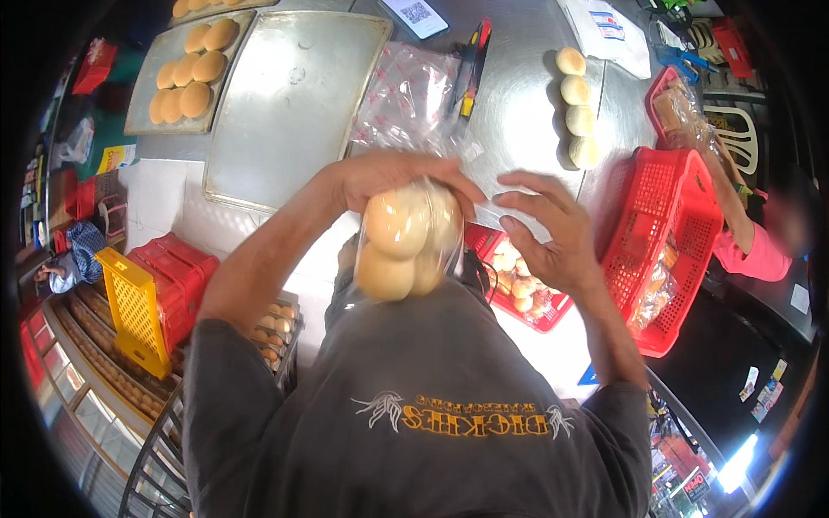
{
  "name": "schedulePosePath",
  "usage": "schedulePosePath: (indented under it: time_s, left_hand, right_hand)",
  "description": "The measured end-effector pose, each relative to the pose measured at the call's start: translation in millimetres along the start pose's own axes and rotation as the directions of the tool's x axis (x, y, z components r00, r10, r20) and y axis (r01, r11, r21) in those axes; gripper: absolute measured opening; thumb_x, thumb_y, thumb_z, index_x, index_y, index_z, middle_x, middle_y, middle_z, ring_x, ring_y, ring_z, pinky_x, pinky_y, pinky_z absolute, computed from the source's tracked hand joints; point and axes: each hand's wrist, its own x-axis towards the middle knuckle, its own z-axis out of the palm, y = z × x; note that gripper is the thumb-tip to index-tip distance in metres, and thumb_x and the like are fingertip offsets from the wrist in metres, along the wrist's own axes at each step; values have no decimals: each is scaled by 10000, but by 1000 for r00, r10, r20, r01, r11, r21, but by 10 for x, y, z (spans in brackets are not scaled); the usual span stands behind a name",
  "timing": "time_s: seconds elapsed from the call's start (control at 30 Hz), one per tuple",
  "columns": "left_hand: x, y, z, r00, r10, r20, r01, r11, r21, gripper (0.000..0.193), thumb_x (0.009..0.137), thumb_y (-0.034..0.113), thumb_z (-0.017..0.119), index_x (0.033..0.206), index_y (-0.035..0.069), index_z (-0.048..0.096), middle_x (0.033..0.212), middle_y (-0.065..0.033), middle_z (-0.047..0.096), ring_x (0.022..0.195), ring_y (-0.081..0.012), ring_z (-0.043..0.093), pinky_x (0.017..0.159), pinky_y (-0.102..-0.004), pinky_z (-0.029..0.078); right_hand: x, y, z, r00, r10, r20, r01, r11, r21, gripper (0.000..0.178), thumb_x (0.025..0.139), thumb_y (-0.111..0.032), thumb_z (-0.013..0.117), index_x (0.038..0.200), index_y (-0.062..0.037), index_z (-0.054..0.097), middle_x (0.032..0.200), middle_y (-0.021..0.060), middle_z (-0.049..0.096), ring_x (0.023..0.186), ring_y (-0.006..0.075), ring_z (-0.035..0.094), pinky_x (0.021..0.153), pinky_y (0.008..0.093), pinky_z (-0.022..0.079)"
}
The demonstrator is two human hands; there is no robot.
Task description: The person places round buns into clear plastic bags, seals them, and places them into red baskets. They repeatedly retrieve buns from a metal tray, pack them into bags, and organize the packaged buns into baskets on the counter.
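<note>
over the steel table (518,112), your left hand (389,177) grips the top of a clear bag of buns (406,242), held in the air by your chest; right hand (553,237) is spread, touching nothing. keep the neck pinched tight, bring right in to support

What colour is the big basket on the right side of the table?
The basket is bright red, with a mesh of small holes; the head view shows it clearly.
</note>
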Motion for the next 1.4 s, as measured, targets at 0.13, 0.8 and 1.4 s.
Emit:
schedulePosePath:
  time_s: [0.13,0.8,1.4]
  left_hand:
    - [191,109,205,971,-119,209,134,989,-58,560,1068,470,513,1314,-24,609,1201,-188,705,1093,-254,700,969,-362,563]
    - [909,593,-428,844,429,-321,514,-477,713,682,627,299,883,1231,64,670,1244,-56,622,1261,-265,551,1005,-731,411]
    - [1153,-17,-926,850,351,-393,527,-602,600,726,743,307,804,1401,101,578,1367,-79,531,1262,-329,500,1012,-664,418]
  right_hand:
    - [559,-123,-168,904,-348,249,408,877,-254,322,821,-144,745,1142,-140,726,1419,68,596,1328,344,535,1078,486,463]
    - [1144,1479,397,900,378,215,-379,925,-37,323,1011,-283,607,1164,-31,738,975,181,752,875,313,714,807,406,549]
    - [820,1991,1165,784,593,184,-607,794,30,333,985,-305,665,1178,-45,744,919,257,736,858,350,742,780,439,559]
